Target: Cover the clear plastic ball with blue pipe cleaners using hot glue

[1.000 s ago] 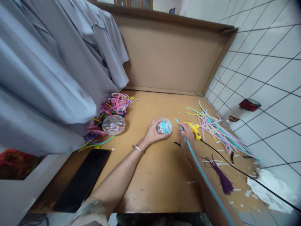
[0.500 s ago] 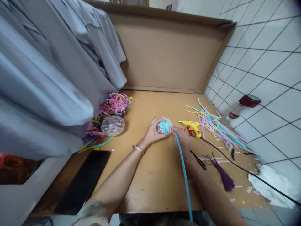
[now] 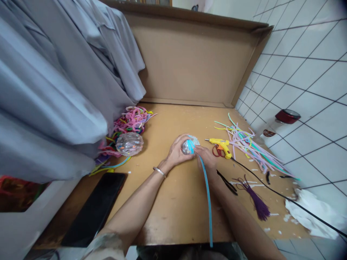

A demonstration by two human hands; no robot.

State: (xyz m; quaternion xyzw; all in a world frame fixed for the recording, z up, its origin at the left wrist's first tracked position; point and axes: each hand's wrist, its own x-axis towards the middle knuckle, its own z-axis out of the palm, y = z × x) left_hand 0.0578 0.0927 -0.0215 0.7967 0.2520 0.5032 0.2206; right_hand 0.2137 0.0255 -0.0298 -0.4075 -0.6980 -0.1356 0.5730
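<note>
My left hand (image 3: 176, 150) is wrapped round a small clear faceted ball (image 3: 186, 147) and steadies it above the middle of the table. Blue strands lie across the ball's right side. My right hand (image 3: 205, 158) pinches a long blue pipe cleaner (image 3: 208, 195) against that side; its free length hangs down toward the table's front edge. Just right of my right hand lies a yellow hot glue gun (image 3: 220, 145), with red-handled scissors (image 3: 216, 151) partly under it.
A second clear ball (image 3: 129, 144) stands beside a heap of pink pipe cleaners (image 3: 132, 121) at left, with a black phone (image 3: 94, 209) nearer. Loose pipe cleaners (image 3: 249, 144), a purple string bundle (image 3: 256, 202), black tweezers (image 3: 227, 183) and a white cloth (image 3: 314, 213) lie at right. Cardboard (image 3: 189, 61) stands behind.
My right hand has shifted slightly left over the ball. The pipe cleaner's hanging end has swung left and up. My left hand keeps its grip in nearly the same place.
</note>
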